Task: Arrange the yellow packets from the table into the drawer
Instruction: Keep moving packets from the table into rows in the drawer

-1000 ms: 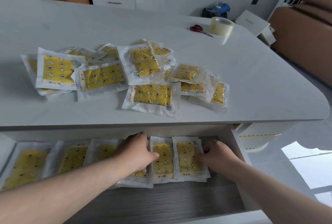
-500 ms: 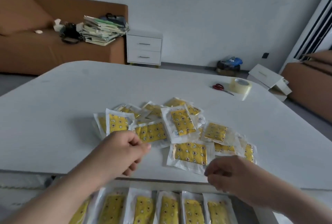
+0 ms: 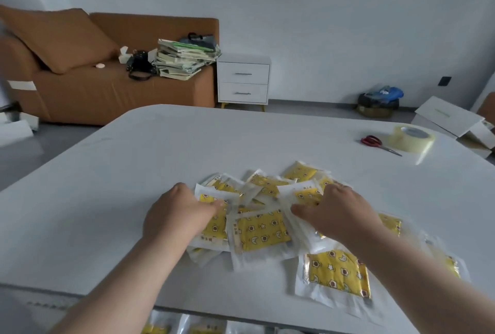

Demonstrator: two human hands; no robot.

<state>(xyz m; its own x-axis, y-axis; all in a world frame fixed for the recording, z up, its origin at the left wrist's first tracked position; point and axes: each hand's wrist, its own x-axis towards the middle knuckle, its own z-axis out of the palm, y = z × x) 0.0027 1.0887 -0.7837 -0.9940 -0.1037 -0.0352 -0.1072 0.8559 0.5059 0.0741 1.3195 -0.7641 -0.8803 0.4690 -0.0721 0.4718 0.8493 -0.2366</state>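
Whereas a second ago both hands were down in the drawer squaring up a row, they are now on the pile of yellow packets on the counter. The left hand pinches a packet at the pile's left edge, thumb on top. The right hand curls over packets on the pile's right side, thumb pressed against them, and appears to grip at least one. I judge that one load is stowed and the next pick is starting. Much of the pile remains, so the job looks partway done. The drawer shows only as a strip nearer than the pile, under the counter's edge, with packets already in it.

Smooth and white, the counter has rounded corners. Beyond the pile to its right lie red-handled scissors just beside a roll of clear tape. Farther beyond the pile, across the floor, stand a brown sofa carrying a leaning stack of books, a white nightstand, a dark bag by the wall and a white box.
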